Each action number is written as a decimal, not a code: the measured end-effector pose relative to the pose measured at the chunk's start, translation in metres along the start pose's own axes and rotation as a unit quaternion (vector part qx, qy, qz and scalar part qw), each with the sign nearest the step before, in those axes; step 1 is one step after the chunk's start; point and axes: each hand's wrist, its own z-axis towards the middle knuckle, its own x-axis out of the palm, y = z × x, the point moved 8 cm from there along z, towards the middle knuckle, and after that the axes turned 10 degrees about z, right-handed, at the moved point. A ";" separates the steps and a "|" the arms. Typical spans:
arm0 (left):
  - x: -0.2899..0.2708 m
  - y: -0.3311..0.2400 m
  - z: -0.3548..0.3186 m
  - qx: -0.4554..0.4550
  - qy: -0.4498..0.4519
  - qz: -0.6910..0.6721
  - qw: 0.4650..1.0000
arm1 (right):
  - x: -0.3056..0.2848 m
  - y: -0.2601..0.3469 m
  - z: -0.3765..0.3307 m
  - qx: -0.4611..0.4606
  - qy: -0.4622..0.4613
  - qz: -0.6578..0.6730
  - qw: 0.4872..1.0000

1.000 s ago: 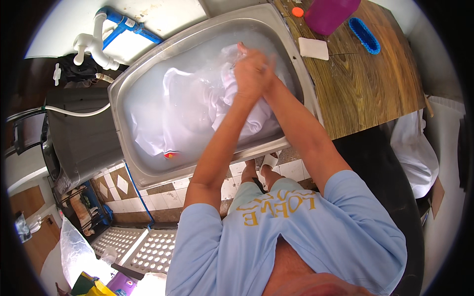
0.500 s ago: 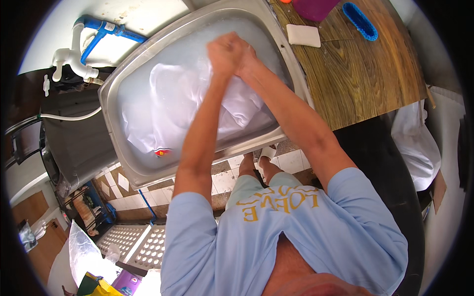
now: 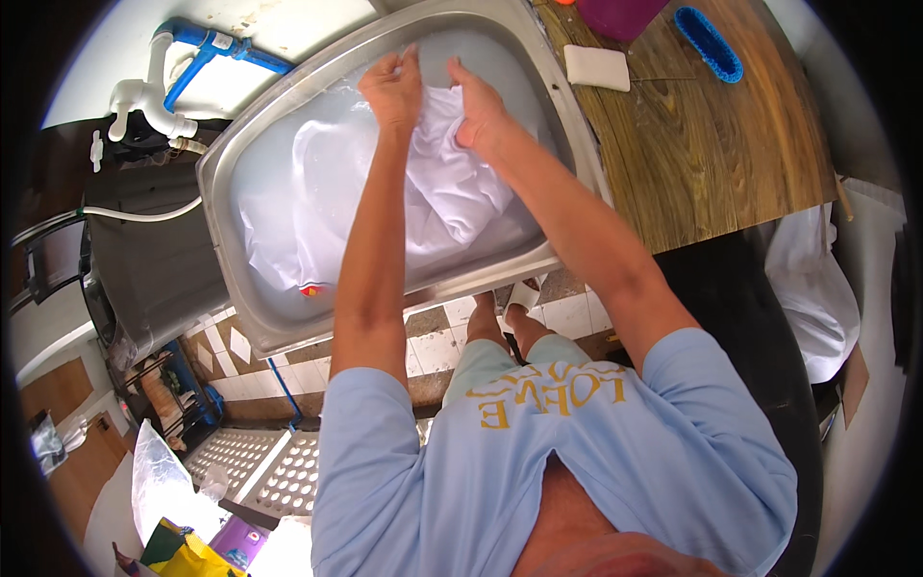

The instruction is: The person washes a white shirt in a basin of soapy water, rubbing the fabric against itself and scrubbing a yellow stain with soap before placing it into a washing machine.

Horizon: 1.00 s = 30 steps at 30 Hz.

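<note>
A white garment [image 3: 433, 207] lies soaked in milky water inside a steel sink basin [image 3: 288, 332]. My left hand [image 3: 392, 88] grips a bunched part of the cloth near the basin's far side. My right hand [image 3: 478, 108] grips the same cloth a short way to the right, with the fabric stretched between both hands. A small red and blue mark [image 3: 310, 289] shows on the garment near the basin's front left.
A wooden counter [image 3: 711, 163] on the right holds a white soap bar [image 3: 596, 67], a blue scrubbing brush [image 3: 707, 43] and a purple container [image 3: 615, 14]. White and blue pipes [image 3: 173, 67] run at the upper left. A perforated white crate [image 3: 274, 471] sits on the tiled floor below.
Both hands, earlier pressed together on the bunched cloth, have moved apart and further up the basin, pulling the white fabric taut between them.
</note>
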 end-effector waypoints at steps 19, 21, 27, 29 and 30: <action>-0.016 -0.006 -0.031 0.091 -0.070 0.003 0.993 | 0.002 -0.013 0.001 0.015 0.016 -0.112 0.993; -0.027 0.019 -0.017 -0.055 -0.034 -0.021 0.998 | 0.007 0.003 0.003 -0.010 0.060 -0.059 0.996; -0.046 0.036 -0.042 -0.227 0.078 -0.259 0.935 | 0.025 0.022 -0.011 -0.011 0.121 -0.068 0.990; -0.048 0.038 -0.041 -0.237 0.094 -0.282 0.925 | 0.030 0.022 -0.013 -0.004 0.148 -0.063 0.987; -0.047 0.037 -0.040 -0.238 0.102 -0.296 0.920 | 0.031 0.022 -0.013 -0.007 0.155 -0.069 0.985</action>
